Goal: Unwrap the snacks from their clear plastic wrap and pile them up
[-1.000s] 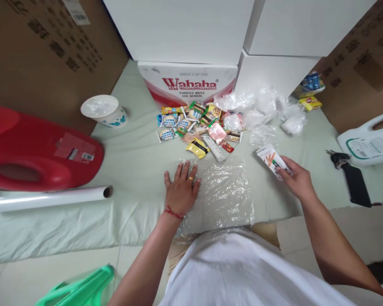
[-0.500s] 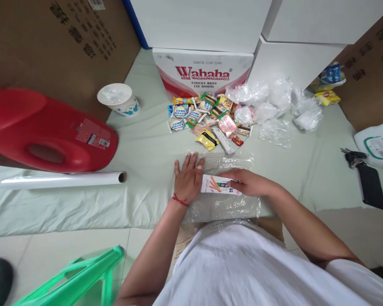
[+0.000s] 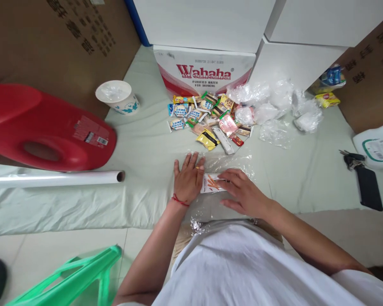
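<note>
A small white snack packet (image 3: 210, 183) printed with orange sticks lies on a sheet of clear plastic film (image 3: 207, 206) near the table's front edge. My left hand (image 3: 188, 180), a red string round its wrist, lies flat with fingers spread on the film at the packet's left end. Over the packet's right part rests my right hand (image 3: 242, 191), its fingers apart and hiding much of the print. Just beyond the hands sits a pile of small wrapped snacks (image 3: 207, 119).
Crumpled clear plastic (image 3: 271, 102) lies right of the pile. To the left are a paper cup (image 3: 124, 104), a red jug (image 3: 67, 140) and a white roll (image 3: 57, 179). Keys and a black phone (image 3: 368, 187) lie far right. A Wahaha carton (image 3: 204, 76) stands behind; a green stool (image 3: 76, 276) is below.
My right hand has loosened from the packet's right end and spread its fingers over it. The near film has shifted and gathered by my shirt. My left hand stays in place.
</note>
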`<state>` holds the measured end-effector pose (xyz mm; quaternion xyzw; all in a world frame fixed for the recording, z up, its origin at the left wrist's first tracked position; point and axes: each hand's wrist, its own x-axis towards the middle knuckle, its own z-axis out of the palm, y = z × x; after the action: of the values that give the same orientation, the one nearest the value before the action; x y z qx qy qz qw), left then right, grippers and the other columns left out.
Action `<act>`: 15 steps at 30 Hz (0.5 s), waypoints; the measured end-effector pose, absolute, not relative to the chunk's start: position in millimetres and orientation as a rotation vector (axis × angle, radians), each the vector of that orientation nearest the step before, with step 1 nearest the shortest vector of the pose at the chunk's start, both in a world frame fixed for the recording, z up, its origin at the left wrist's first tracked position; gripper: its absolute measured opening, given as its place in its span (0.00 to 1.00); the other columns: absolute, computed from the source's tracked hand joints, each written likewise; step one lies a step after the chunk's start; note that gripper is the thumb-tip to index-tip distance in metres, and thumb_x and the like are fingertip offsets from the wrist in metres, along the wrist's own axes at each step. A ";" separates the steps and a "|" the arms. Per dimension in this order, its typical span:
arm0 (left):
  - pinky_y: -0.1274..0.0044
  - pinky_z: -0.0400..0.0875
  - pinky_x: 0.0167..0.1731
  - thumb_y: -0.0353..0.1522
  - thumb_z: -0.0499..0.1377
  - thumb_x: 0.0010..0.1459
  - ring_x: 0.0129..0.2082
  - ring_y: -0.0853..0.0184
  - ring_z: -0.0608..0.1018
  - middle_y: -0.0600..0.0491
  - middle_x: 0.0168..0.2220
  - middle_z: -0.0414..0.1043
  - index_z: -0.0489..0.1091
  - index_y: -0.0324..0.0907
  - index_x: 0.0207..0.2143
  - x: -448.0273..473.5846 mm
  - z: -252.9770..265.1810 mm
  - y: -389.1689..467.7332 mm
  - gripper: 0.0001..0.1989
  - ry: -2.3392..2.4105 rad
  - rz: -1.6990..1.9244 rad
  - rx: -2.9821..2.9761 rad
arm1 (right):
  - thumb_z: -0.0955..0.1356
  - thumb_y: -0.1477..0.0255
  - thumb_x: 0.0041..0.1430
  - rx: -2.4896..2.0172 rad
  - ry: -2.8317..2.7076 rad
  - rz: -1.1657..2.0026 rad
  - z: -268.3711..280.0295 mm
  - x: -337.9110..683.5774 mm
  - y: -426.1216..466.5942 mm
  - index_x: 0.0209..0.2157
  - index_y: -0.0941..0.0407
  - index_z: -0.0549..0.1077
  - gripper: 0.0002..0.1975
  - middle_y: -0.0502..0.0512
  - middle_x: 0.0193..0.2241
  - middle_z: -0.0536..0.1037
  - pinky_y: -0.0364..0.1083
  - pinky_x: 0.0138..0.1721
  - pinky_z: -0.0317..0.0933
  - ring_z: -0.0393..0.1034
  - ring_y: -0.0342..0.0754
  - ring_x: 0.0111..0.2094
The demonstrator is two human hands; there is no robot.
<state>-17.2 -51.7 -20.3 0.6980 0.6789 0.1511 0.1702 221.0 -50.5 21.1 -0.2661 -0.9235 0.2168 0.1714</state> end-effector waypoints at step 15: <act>0.42 0.43 0.70 0.39 0.47 0.72 0.76 0.49 0.51 0.44 0.76 0.49 0.70 0.47 0.65 -25.3 -18.3 -40.6 0.24 2.073 0.474 1.884 | 0.64 0.71 0.72 -0.870 -2.381 0.783 15.0 276.5 -79.3 0.52 0.50 0.79 0.14 0.61 0.53 0.79 0.56 0.52 0.72 0.72 0.54 0.54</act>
<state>-25.3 -40.6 -18.3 0.6555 0.7215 0.1650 0.1498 276.5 -79.3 15.0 -0.3180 -0.8709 0.2863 0.2417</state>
